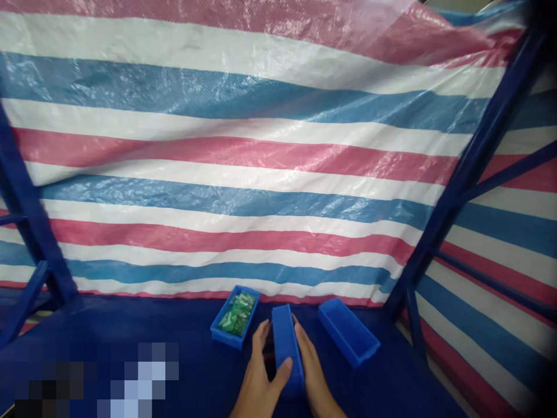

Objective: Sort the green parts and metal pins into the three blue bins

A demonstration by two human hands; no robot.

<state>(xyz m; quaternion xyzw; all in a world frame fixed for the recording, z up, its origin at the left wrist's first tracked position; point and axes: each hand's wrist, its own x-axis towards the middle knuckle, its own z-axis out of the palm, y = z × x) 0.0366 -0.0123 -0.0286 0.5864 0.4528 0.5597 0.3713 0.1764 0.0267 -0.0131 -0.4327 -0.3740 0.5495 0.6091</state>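
A blue plastic bin (285,339) is tipped onto its side between both hands, low in the middle of the view. My left hand (263,371) grips it from the left, thumb across the upturned face and fingers by the dark opening. Against the bin's right side, my right hand (311,363) presses with its fingers. What the tipped bin contains is hidden. Just left of the hands stands a second blue bin (226,337), holding small green and clear pieces too small to make out. To the right lies a third blue bin (354,339), turned at an angle, its bare floor showing.
All the bins are on a dark blue surface (174,325). Behind it hangs a striped red, white and blue plastic sheet (239,180). Blue metal frame posts stand at the left (39,238) and right (456,191). The lower left corner is pixelated.
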